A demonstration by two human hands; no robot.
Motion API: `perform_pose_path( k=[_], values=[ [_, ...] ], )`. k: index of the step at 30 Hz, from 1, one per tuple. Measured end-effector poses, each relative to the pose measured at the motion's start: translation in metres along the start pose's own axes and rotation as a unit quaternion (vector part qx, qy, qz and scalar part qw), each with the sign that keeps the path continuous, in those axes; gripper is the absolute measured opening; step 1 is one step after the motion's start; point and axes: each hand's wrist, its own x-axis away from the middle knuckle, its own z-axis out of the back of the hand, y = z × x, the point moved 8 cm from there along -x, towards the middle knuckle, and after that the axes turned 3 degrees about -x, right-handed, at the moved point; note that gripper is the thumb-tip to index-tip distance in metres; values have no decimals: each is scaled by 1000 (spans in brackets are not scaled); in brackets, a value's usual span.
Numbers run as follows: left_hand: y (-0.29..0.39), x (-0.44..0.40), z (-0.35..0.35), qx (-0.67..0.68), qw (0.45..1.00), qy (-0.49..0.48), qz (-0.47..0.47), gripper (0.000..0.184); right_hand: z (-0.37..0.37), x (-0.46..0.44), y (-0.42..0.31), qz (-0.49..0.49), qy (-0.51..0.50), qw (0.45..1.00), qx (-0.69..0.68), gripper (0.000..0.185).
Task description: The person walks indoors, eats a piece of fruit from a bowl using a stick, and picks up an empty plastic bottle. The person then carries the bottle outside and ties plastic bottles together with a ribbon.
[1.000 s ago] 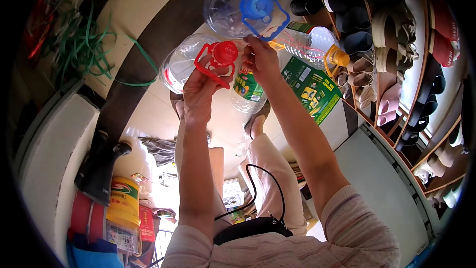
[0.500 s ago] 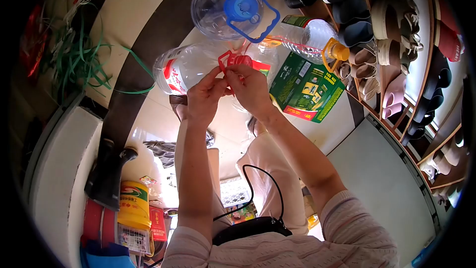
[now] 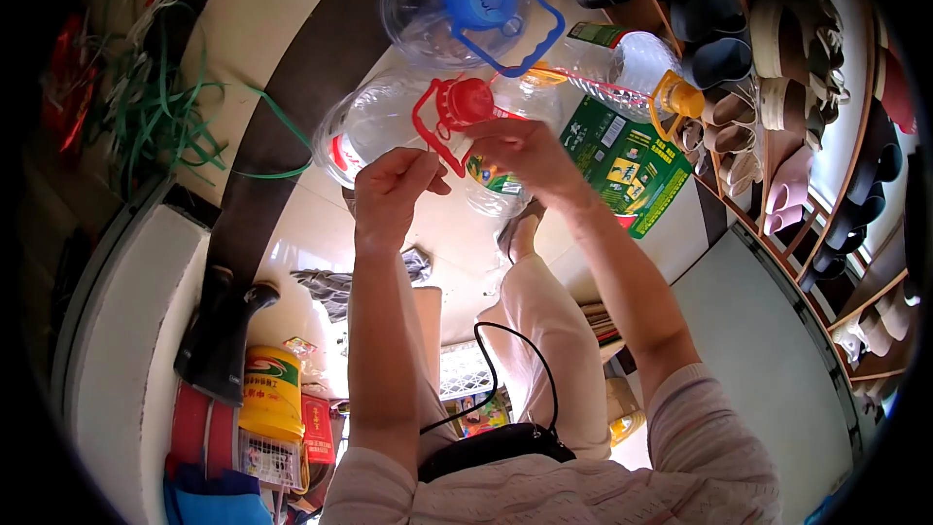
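My left hand (image 3: 397,194) is raised just below the red bottle handle (image 3: 434,136), its thumb and fingers pinched together. What they pinch, if anything, is too small to make out. To the right, my right hand (image 3: 525,157) curls in with its fingers bent beside the red cap (image 3: 466,100), and their tips are partly hidden. The cap tops a clear plastic bottle with a colourful label (image 3: 491,175). Behind it stands a large clear jug (image 3: 408,15) with a blue handled cap (image 3: 483,2). Another clear bottle (image 3: 374,122) lies to the left.
At right are a bottle with a yellow cap (image 3: 682,99), a green carton (image 3: 622,170) and a shoe rack (image 3: 743,160). Green straps (image 3: 160,126) lie at left. Black boots (image 3: 224,340) and a yellow bucket (image 3: 270,394) stand at lower left.
My hands have moved apart from their pinch together at the red handle, the right one shifting right. The red cap and handle now show more fully. The view has shifted slightly.
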Motion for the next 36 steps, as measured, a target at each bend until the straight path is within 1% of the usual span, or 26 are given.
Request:
perform_pose_path(
  k=[1, 2, 3, 4, 5, 6, 8, 9, 11, 16, 18, 19, 20, 21, 22, 23, 26, 27, 28, 29, 30, 32, 34, 36],
  values=[
    [3, 1, 2, 22, 1000, -8, -3, 10, 19, -6, 8, -15, 49, 998, 30, 21],
    [6, 2, 3, 43, 999, -17, -7, 9, 42, -17, 20, -4, 102, 993, 66, 21],
    [9, 2, 3, 54, 998, -24, -5, 9, 67, -36, 41, 12, 139, 977, 161, 24],
    [11, 3, 2, 65, 997, -30, -4, 10, 85, -58, 53, 68, 160, 944, 280, 25],
    [14, 4, 2, 76, 997, -35, -4, 10, 90, -72, 51, 73, 184, 901, 386, 24],
    [16, 4, 1, 79, 996, -41, -3, 9, 90, -87, 48, 128, 205, 854, 461, 27],
    [18, 4, 0, 84, 995, -53, -1, 8, 74, -111, 38, 70, 151, 769, 617, 27],
    [17, 5, -1, 78, 995, -66, 4, 7, 73, -128, 37, 62, 140, 738, 657, 27],
    [19, 6, -3, 70, 995, -73, 6, 7, 77, -159, 38, 52, 139, 709, 689, 26],
    [24, 8, -3, 73, 994, -86, 2, 8, 93, -196, 57, 30, 155, 703, 694, 23],
    [22, 8, 0, 54, 995, -86, -9, 8, 101, -194, 71, 40, 160, 726, 667, 22],
    [21, 7, 1, 46, 995, -87, -15, 9, 110, -190, 83, 49, 167, 749, 640, 21],
    [21, 6, 1, 45, 995, -87, -13, 9, 119, -189, 91, 70, 182, 784, 589, 21],
    [20, 6, 0, 45, 995, -87, -10, 9, 125, -183, 99, 69, 173, 793, 580, 21],
    [20, 6, -1, 45, 995, -85, -7, 9, 118, -166, 89, 92, 168, 811, 552, 20],
    [20, 6, -2, 43, 995, -85, -3, 8, 115, -150, 95, 1, 76, 708, 702, 19],
    [24, 6, -5, 41, 996, -84, 4, 8, 109, -90, 67, 54, 89, 810, 578, 19],
    [25, 6, -5, 44, 995, -84, 2, 8, 115, -67, 67, 22, 88, 877, 471, 17],
    [25, 5, -5, 47, 995, -84, 0, 8, 118, -42, 69, -9, 86, 930, 356, 16],
    [26, 4, -5, 43, 994, -96, -12, 8, 114, -14, 60, -4, 94, 962, 257, 14],
    [27, 2, -6, 36, 994, -101, -21, 8, 109, 15, 49, 1, 102, 983, 154, 13],
    [33, 1, -11, 23, 993, -109, -39, 7, 104, 68, 28, 5, 124, 990, 68, 13],
    [39, 7, -18, 24, 993, -110, -37, 6, 101, 119, 8, 40, 151, 987, -35, 10],
    [45, 14, -26, 32, 991, -117, -55, 5, 99, 165, -9, 56, 176, 981, -59, 9]
  ],
)
